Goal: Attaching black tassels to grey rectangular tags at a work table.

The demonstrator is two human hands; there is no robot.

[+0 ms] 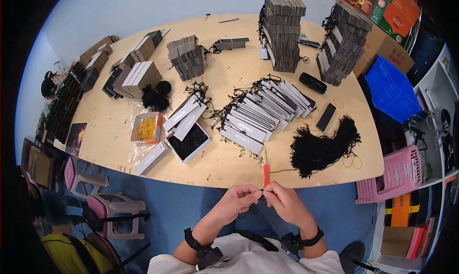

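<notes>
My left hand (237,203) and my right hand (289,205) meet in front of the table's near edge, both pinched at the fingertips. A small dark bit shows between them, too small to name. Just beyond my fingers, a red-handled tool (266,174) with a thin metal tip lies across the table edge. A single black cord runs from near it to a thick bundle of black cords (318,147) on the right. Ahead lies a fanned row of grey-white tags (256,116) with black strings; their strings trail off to the left.
Tall banded stacks of tags (285,32) stand at the back of the table (229,171). Left of the fanned tags are a white box of small black pieces (190,142) and a box of yellow rubber bands (148,129). A blue bin (393,89) and pink basket (392,176) stand right; stools (117,209) left.
</notes>
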